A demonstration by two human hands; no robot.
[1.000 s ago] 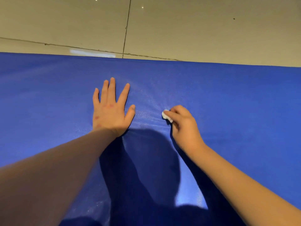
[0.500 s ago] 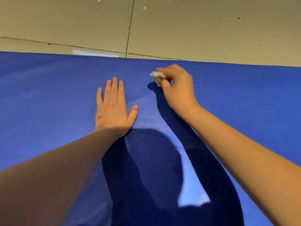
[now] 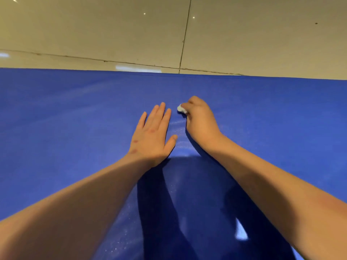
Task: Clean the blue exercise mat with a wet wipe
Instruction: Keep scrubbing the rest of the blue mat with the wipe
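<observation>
- Blue exercise mat (image 3: 75, 119): spread flat over pale floor tiles (image 3: 93, 30), far edge straight across the upper part of the view, both hands resting on it near the middle.
- Pinched in the curled fingers and thumb of the right hand (image 3: 201, 121): a small white wet wipe (image 3: 181, 109), pressed to the mat, only a wad of it showing past the fingertips.
- Compared with half a second ago: right hand and wipe drawn back from close under the mat's far edge toward the body, now just beside the fingertips of the left hand (image 3: 152, 137), not touching them.
- Compared with a full second ago: farther out on the mat than then, when level with the left thumb.
- Flat and palm down, the left hand: fingers straight and close together, thumb angled out, nothing held; same as half a second ago, less fanned than a second ago.
- More floor in view than before, mat edge lower.
- Between the two hands: a paler sheen (image 3: 178, 126) on the mat surface.
- Across the near mat, between the forearms: a dark shadow (image 3: 187, 194).
</observation>
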